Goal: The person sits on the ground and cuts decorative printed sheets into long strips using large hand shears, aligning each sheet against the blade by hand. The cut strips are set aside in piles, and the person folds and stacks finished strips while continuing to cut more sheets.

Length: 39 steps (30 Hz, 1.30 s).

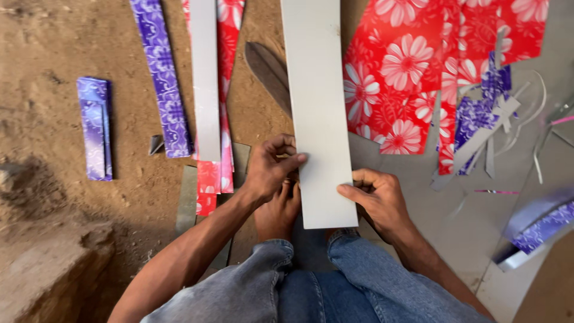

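Note:
A long white strip of card [318, 107] runs from the top of the view down to my lap. My left hand [270, 169] grips its left edge with thumb on top. My right hand [376, 200] pinches its right edge near the lower end. A bare foot [278, 212] rests under the strip between my hands. My knees in blue jeans [311, 281] fill the bottom of the view.
On the dirt ground lie a purple patterned strip [161, 75], a folded purple piece [94, 127], a white strip [205, 78] over red floral strips [214, 176], a large red floral sheet [406, 72], and paper scraps [490, 125] at right. A dirt ledge [54, 269] drops at lower left.

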Each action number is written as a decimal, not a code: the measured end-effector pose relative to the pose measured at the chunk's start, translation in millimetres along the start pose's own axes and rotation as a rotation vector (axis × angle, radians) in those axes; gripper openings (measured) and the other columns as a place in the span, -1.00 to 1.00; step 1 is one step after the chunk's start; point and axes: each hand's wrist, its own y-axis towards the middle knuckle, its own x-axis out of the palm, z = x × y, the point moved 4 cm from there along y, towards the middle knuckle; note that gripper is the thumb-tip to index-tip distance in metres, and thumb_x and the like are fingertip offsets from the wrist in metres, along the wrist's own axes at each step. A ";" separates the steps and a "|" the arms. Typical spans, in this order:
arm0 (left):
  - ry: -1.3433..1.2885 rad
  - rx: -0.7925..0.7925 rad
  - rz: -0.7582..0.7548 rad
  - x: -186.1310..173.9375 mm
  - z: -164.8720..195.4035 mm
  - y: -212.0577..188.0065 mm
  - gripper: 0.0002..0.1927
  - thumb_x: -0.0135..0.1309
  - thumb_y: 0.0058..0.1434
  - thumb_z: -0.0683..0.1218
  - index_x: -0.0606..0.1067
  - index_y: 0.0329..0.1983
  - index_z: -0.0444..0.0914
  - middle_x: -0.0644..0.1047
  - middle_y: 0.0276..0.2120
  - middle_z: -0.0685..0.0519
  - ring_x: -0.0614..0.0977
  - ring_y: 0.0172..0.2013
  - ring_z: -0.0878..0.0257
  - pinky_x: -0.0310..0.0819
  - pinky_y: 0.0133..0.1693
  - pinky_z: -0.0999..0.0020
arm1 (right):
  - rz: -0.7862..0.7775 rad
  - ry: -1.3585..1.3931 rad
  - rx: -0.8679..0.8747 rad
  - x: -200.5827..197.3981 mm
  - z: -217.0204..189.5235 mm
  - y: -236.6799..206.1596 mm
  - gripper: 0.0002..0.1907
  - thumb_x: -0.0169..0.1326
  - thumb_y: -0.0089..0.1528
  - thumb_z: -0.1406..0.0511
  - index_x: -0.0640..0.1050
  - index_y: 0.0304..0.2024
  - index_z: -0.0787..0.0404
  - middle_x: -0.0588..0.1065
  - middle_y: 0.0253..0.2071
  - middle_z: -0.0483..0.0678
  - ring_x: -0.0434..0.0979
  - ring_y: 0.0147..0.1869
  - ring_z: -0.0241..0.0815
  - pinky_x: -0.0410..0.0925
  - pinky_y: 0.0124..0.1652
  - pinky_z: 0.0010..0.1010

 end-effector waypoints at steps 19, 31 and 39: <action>0.069 0.125 -0.015 5.1 5.2 -0.8 -0.87 0.13 0.34 -0.31 0.48 -0.07 -0.39 0.63 -0.29 0.01 0.68 -0.24 0.33 0.70 -0.18 0.42 | 0.114 0.185 -0.072 -8.2 -5.5 0.1 -0.89 0.13 0.32 0.40 0.60 -0.20 0.38 0.57 -0.37 -0.10 0.51 -0.32 -0.40 0.40 -0.28 -0.53; 0.089 0.136 0.052 23.4 14.3 -2.4 -0.83 0.16 0.27 -0.33 0.52 -0.08 -0.40 0.64 -0.32 -0.01 0.69 -0.29 0.30 0.72 -0.26 0.38 | 0.208 0.116 -0.085 -12.6 -2.8 12.7 -0.84 0.19 0.28 0.41 0.59 -0.12 0.41 0.61 -0.29 0.04 0.56 -0.29 -0.33 0.45 -0.30 -0.48; 0.131 0.084 0.072 41.4 24.8 5.0 -0.82 0.19 0.25 -0.26 0.49 -0.12 -0.39 0.61 -0.37 0.00 0.65 -0.39 0.30 0.63 -0.40 0.36 | 0.365 0.266 -0.110 -30.3 16.4 22.2 -0.61 0.18 0.21 0.45 0.50 0.11 0.25 0.53 -0.27 -0.09 0.47 -0.29 -0.37 0.37 -0.32 -0.49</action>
